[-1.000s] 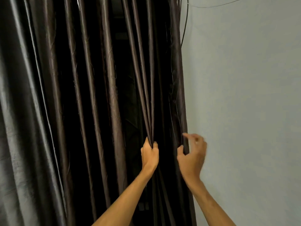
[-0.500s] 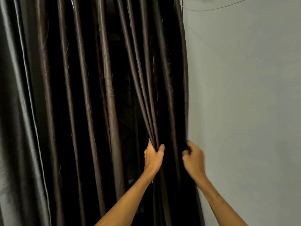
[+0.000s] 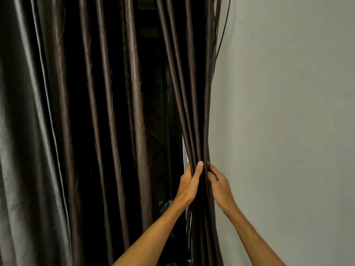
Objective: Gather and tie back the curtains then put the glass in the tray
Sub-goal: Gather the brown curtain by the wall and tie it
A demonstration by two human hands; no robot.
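Two hands are seen at the lower centre-right of the frame, both on the curtains [image 3: 134, 93], which are hung across the left and middle of the frame. How many panels there are cannot be told. One narrow bundle of folds is gathered at the curtains' right edge. It is clasped from the left by the left hand [image 3: 189, 181], thumb in front, and gripped from the right by the right hand [image 3: 219, 184], its fingers [image 3: 211, 170] curled into the cloth. The bundle lies just beside the bare wall [image 3: 288, 112], by which the right of the frame is filled. One black cable [image 3: 223, 35] is hung along that edge at upper right. One dark gap is shown between the bundle and the loose folds to its left.
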